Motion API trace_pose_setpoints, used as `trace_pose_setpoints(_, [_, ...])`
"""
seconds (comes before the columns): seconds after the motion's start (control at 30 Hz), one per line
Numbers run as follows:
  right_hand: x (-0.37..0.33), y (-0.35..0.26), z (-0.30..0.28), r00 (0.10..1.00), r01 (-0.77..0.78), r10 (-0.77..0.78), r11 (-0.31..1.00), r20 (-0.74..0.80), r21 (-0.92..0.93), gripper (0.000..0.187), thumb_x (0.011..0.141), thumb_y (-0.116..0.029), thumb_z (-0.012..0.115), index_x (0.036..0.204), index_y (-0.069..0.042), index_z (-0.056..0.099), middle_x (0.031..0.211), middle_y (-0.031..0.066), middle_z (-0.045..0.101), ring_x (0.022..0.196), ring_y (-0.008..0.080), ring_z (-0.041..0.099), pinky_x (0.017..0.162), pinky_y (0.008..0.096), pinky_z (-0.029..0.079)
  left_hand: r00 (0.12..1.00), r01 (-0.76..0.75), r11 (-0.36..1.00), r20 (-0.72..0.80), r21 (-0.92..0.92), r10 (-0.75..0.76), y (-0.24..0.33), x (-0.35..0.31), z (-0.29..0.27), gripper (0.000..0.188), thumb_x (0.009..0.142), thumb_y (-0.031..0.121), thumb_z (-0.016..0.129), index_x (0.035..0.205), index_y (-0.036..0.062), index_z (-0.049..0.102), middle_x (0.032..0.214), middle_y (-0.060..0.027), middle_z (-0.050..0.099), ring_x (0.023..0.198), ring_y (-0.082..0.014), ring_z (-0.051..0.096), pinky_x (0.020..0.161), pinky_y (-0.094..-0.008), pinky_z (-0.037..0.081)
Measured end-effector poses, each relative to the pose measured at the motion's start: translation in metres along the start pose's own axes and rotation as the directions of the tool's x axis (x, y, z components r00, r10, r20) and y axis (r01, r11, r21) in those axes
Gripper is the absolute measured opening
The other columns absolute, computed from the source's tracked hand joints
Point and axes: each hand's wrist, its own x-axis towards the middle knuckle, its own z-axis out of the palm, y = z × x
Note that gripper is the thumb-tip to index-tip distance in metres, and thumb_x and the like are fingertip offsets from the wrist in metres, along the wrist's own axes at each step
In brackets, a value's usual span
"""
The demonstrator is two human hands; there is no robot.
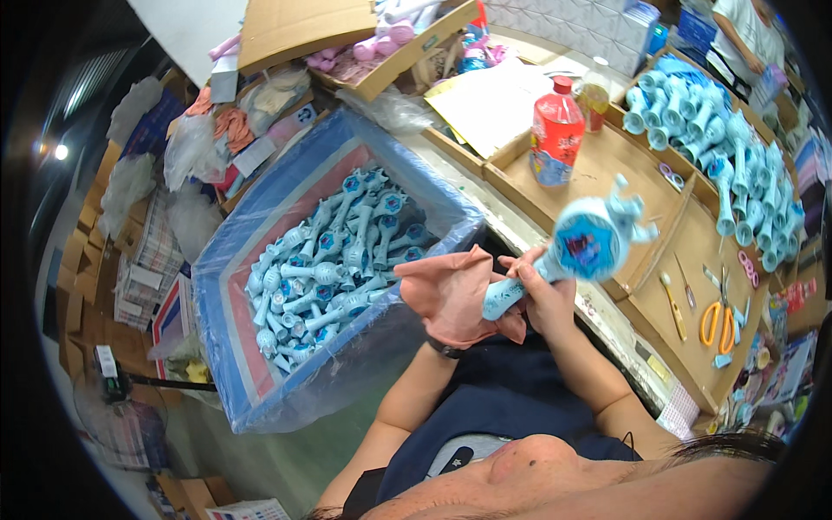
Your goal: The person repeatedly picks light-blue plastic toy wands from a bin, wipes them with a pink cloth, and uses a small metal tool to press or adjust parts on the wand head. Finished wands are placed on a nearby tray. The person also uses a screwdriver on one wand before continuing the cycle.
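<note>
A light-blue toy wand (592, 240) is tilted in front of me, its round head with a dark-blue picture in a hexagonal frame up and to the right. My right hand (555, 305) is closed around its handle, just below the head. Salmon-pink cloth (444, 290) bunches around the handle's lower end. My left hand (447, 339) is mostly hidden by this cloth, which it grips against the wand. A dark band circles my left wrist.
To my left stands a plastic-lined blue bin (217, 342) heaped with similar wands (329, 260). On the bench at right are a red bottle (557, 134), orange-handled scissors (716, 325), a brush (672, 305) and a box of light-blue parts (693, 113). Another person (737, 39) stands at far right.
</note>
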Motion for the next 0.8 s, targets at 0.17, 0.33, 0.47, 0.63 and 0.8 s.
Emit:
trace_pose_setpoints(0.17, [0.014, -0.01, -0.013, 0.944, -0.301, 0.33, 0.896, -0.034, 0.325, 0.038, 0.092, -0.011, 0.065, 0.122, -0.004, 0.042, 0.085, 0.0031, 0.051, 0.066, 0.0113, 0.05, 0.069, 0.0327, 0.049, 0.944, -0.277, 0.751, 0.314, 0.6, 0.098, -0.015, -0.003, 0.016, 0.055, 0.098, 0.054, 0.046, 0.1, 0.0002, 0.055, 0.082, -0.0122, 0.064, 0.076, -0.0222, 0.068, 0.07, -0.0373, 0.059])
trace_pose_setpoints(0.33, [0.012, 0.003, -0.022, 0.928, -0.354, 0.371, 0.91, -0.041, 0.218, 0.038, 0.092, -0.013, 0.066, 0.122, -0.004, 0.043, 0.087, 0.0046, 0.052, 0.066, 0.0111, 0.051, 0.064, 0.0303, 0.05, 0.982, 0.008, 0.99, -0.189, 0.143, 0.019, -0.027, -0.007, 0.037, 0.042, 0.099, 0.04, 0.049, 0.101, -0.0016, 0.052, 0.07, -0.0141, 0.064, 0.052, -0.0253, 0.064, 0.046, -0.0331, 0.056])
trace_pose_setpoints(0.47, [0.008, 0.005, -0.029, 0.913, -0.396, 0.407, 0.854, 0.041, 0.337, 0.038, 0.096, -0.018, 0.064, 0.122, -0.004, 0.041, 0.086, 0.0055, 0.05, 0.067, 0.0138, 0.053, 0.061, 0.0316, 0.051, 1.0, -0.007, 0.803, -0.002, 0.596, 0.01, -0.019, -0.01, 0.039, 0.043, 0.083, 0.052, 0.059, 0.09, 0.0093, 0.057, 0.074, -0.0073, 0.066, 0.07, -0.0243, 0.061, 0.072, -0.0396, 0.044])
trace_pose_setpoints(0.63, [0.004, 0.005, -0.037, 0.92, -0.389, 0.33, 0.727, 0.209, 0.565, 0.037, 0.099, -0.026, 0.059, 0.123, -0.004, 0.041, 0.084, 0.0062, 0.049, 0.068, 0.0161, 0.054, 0.063, 0.0344, 0.052, 0.957, 0.253, 0.967, 0.149, -0.004, -0.25, -0.013, -0.021, 0.045, 0.046, 0.084, 0.057, 0.059, 0.089, 0.0108, 0.061, 0.085, -0.0024, 0.068, 0.084, -0.0268, 0.058, 0.088, -0.0434, 0.037])
trace_pose_setpoints(0.8, [0.003, 0.012, -0.044, 0.913, -0.405, 0.284, 0.711, 0.292, 0.574, 0.043, 0.1, -0.035, 0.055, 0.128, -0.004, 0.044, 0.092, 0.0073, 0.053, 0.073, 0.0172, 0.056, 0.065, 0.0362, 0.051, 0.979, 0.101, 0.994, 0.18, -0.04, -0.092, -0.027, -0.017, 0.047, 0.04, 0.097, 0.04, 0.053, 0.11, 0.0022, 0.054, 0.093, -0.0039, 0.07, 0.091, -0.016, 0.06, 0.08, -0.0383, 0.045])
